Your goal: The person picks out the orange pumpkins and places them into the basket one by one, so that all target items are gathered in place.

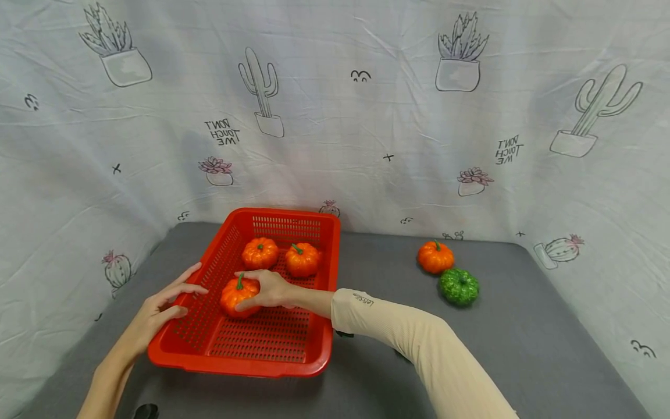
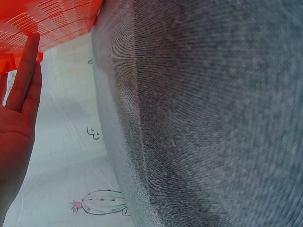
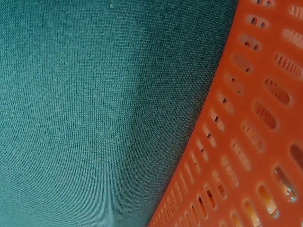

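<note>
My right hand (image 1: 267, 290) reaches into the red plastic basket (image 1: 327, 326), its thumb and fingers around a small orange pumpkin (image 1: 238, 298) with a green stem. The pumpkin is in the left part of the basket. Two more orange pumpkins, one at back left (image 1: 260, 254) and one at back right (image 1: 302, 260), sit behind it. My left hand (image 1: 152, 317) holds the basket's left side, with some fingers over the rim. In the left wrist view, other fingers (image 2: 29, 71) lie straight along the outside wall. The right wrist view shows only the slotted basket wall and grey cloth; that hand is hidden there.
On the grey tabletop (image 1: 502, 326), right of the basket, another orange pumpkin (image 1: 435, 257) stands beside a green one (image 1: 459, 287). A white curtain (image 1: 335, 116) with cactus drawings hangs behind the table and along its sides. A small dark object (image 1: 146, 411) lies at the front left.
</note>
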A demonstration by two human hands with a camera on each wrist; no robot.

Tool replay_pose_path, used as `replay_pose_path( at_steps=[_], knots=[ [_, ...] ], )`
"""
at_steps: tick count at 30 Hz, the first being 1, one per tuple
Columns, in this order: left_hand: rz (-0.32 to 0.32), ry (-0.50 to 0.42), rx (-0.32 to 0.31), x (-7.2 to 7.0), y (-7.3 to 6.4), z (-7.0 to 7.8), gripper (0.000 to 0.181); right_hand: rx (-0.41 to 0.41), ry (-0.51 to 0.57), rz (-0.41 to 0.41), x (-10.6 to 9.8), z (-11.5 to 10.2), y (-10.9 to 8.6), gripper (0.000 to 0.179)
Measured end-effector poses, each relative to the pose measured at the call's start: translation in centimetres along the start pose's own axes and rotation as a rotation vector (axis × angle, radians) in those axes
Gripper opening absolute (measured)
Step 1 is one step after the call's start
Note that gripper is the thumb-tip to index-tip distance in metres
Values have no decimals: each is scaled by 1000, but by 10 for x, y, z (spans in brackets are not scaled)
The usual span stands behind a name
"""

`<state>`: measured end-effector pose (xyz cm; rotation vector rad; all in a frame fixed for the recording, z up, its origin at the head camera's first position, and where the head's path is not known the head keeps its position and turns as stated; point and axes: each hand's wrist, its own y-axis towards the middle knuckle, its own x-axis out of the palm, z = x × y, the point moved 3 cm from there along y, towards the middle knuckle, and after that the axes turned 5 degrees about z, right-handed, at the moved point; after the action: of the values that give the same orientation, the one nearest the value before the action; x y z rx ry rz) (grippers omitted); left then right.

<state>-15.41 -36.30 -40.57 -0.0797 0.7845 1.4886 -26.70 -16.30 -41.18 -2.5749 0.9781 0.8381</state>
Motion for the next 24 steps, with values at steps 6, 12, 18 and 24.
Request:
replay_pose_path(
  at_steps=[6, 12, 18, 24],
  knots=[
    [0, 3, -6, 0, 0, 1, 34, 15, 19, -13, 1, 0, 2, 73],
    [-6, 7, -8, 0, 1, 1, 33, 14, 63, -61, 2, -1, 2, 75],
    [-4, 3, 3, 1, 0, 1, 33, 30, 11, -32, 2, -1, 1, 77],
    [7, 9, 9, 0, 0, 1, 33, 27, -23, -8, 1, -2, 1, 73]
  ],
)
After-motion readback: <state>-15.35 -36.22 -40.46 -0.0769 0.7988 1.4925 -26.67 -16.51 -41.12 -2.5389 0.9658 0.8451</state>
